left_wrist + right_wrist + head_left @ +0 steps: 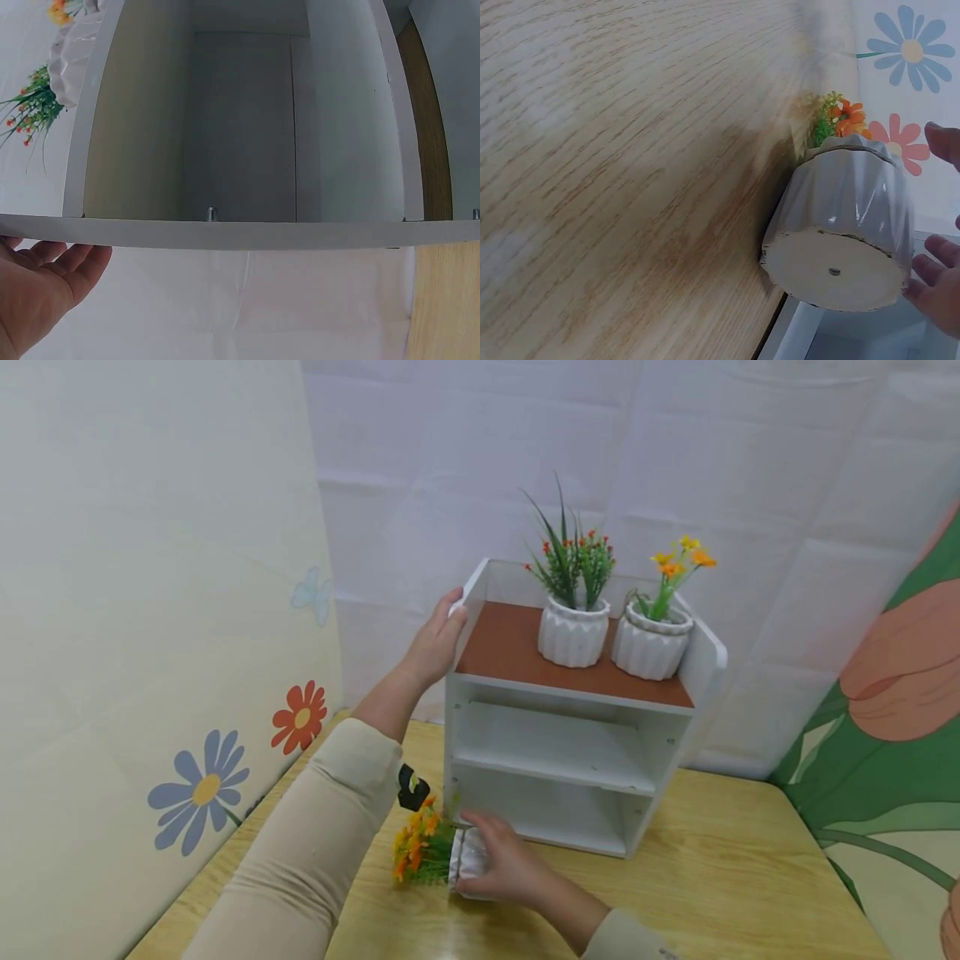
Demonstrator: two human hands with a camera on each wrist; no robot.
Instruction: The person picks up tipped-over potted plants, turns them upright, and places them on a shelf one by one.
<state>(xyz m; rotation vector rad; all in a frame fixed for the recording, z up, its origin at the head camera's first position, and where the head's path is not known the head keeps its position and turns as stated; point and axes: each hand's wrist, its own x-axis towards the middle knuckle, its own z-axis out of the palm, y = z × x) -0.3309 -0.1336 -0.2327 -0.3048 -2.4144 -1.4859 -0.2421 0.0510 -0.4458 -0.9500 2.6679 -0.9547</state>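
Observation:
A small white shelf unit point(551, 735) with a brown top board stands on the table. My left hand point(438, 639) holds the upper edge of its left side panel; in the left wrist view, fingers point(82, 266) lie against that panel. A white fluted flowerpot point(840, 217) with orange flowers point(415, 843) lies on its side before the shelf, its base showing in the right wrist view. Over this pot, my right hand point(510, 864) has its thumb and fingers spread apart; whether the fingertips touch it is unclear.
On the shelf's top board stand two white pots, one with red-flowered grass point(573, 631), one with yellow-orange flowers point(651, 643). A small black object point(412, 787) is left of the shelf. The wood-grain table point(720, 877) meets printed walls at both sides.

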